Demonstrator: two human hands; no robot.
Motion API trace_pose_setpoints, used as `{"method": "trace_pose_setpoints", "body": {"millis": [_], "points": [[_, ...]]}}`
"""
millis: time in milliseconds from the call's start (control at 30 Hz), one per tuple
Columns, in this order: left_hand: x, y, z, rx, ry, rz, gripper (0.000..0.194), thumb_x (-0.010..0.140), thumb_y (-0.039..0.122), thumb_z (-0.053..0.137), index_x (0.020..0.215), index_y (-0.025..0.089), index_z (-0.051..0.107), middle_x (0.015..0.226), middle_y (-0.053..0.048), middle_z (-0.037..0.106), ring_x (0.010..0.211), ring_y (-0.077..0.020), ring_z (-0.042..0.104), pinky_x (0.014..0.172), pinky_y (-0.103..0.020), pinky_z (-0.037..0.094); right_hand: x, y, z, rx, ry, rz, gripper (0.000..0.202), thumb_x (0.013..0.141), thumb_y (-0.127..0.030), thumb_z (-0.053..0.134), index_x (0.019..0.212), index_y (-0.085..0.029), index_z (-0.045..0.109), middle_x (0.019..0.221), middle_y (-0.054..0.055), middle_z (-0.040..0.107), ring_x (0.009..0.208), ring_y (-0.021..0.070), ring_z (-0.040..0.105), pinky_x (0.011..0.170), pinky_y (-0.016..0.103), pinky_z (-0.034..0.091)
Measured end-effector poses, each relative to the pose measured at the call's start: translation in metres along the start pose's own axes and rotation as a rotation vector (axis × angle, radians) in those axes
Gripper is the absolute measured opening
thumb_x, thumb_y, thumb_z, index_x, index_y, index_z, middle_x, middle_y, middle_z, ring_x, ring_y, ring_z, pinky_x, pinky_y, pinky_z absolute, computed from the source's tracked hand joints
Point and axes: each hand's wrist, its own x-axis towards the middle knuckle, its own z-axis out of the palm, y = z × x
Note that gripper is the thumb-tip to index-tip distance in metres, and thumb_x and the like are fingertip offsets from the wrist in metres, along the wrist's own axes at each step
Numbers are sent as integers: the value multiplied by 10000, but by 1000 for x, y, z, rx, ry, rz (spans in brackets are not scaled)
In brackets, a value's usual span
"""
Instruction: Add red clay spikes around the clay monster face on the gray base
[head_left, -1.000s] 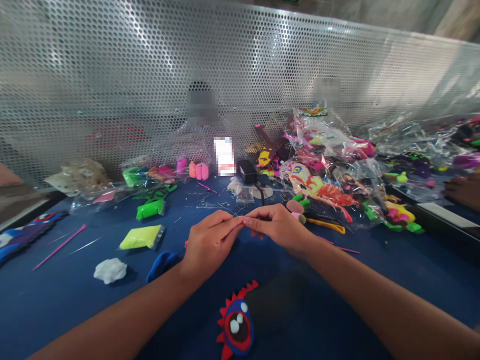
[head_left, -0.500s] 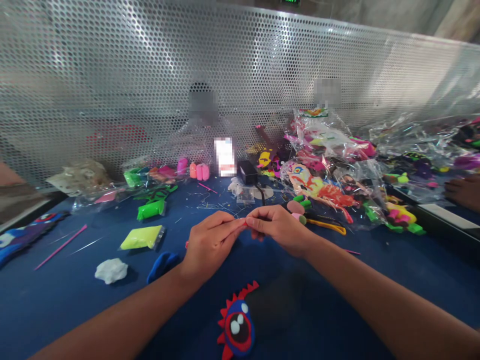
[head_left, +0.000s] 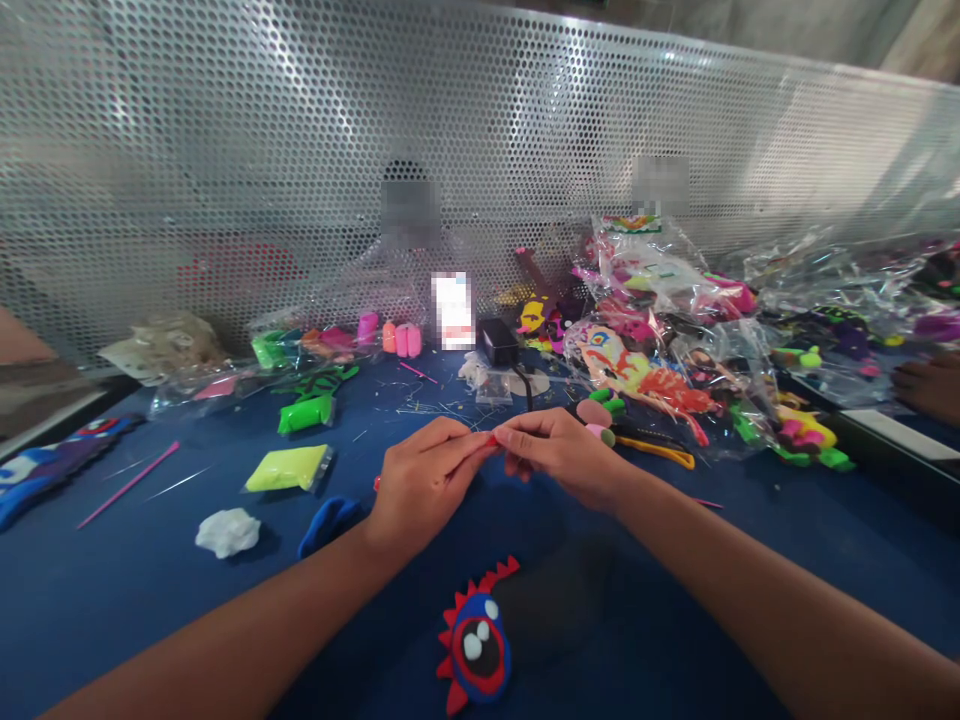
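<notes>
Fingertips of my left hand [head_left: 427,480] and my right hand [head_left: 559,455] meet over the middle of the blue table, both pinching a small piece of red clay [head_left: 491,441]. Most of that piece is hidden by the fingers. Below them lies a blue clay figure [head_left: 480,650] with a large red-rimmed dark eye, white dots and red spikes along its left edge and top. A lump of blue clay [head_left: 330,525] rests beside my left wrist. Further left is a white clay lump [head_left: 228,532], with a yellow clay packet [head_left: 289,468] behind it.
A green packet [head_left: 306,413] and a pink stick [head_left: 129,485] lie left. Behind my hands stands a black adapter [head_left: 498,342] with a cable. Plastic bags of coloured clay [head_left: 645,370] fill the back right, before a perforated metal panel [head_left: 300,130]. Another person's hand [head_left: 930,385] is far right.
The camera view has shifted slightly. Both hands stay together at the red piece, with a little more red showing between the fingertips.
</notes>
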Motion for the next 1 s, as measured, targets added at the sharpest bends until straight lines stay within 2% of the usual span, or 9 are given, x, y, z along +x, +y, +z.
{"method": "trace_pose_setpoints", "body": {"millis": [100, 233, 433, 767, 900, 1000], "points": [[0, -1, 0, 0, -16, 11, 137, 864, 213, 642, 978, 207, 718, 821, 1, 665, 729, -94, 621, 669, -205, 507, -1, 1, -1, -40, -12, -6, 301, 806, -441, 669, 876, -154, 724, 641, 23, 627, 578, 116, 533, 537, 251, 390], [-1, -2, 1, -5, -69, 15, 179, 863, 227, 644, 1027, 196, 708, 845, -7, 661, 748, -100, 620, 665, -208, 502, -1, -3, -3, -147, 7, -39, 302, 804, -443, 664, 803, -149, 732, 622, 20, 615, 594, 122, 522, 545, 255, 374], [-1, -2, 1, -28, -53, 52, 131, 858, 206, 650, 965, 199, 727, 815, -3, 646, 711, -86, 596, 631, -198, 482, -3, -9, -6, -272, 9, -35, 325, 804, -468, 653, 795, -155, 741, 634, 22, 626, 598, 126, 518, 550, 265, 368], [0, 0, 0, -45, -59, 37, 165, 869, 187, 628, 1008, 202, 715, 834, -7, 673, 728, -94, 628, 659, -203, 514, -1, -9, -8, -115, 1, -21, 290, 753, -423, 719, 805, -139, 744, 626, 20, 628, 592, 118, 524, 534, 250, 385], [1, 1, -2, -77, -38, 59, 150, 864, 182, 632, 980, 214, 720, 823, -4, 675, 717, -95, 633, 659, -203, 526, 0, -4, -13, -41, -76, -8, 254, 733, -394, 740, 802, -149, 735, 639, 11, 631, 593, 112, 527, 550, 249, 401], [1, 2, -3, -121, -67, 113, 169, 862, 167, 634, 991, 233, 719, 842, -2, 677, 722, -91, 639, 638, -195, 524, 0, -2, -17, 21, -165, 38, 247, 709, -380, 761, 779, -147, 715, 646, 7, 636, 594, 109, 538, 571, 252, 415]]}}
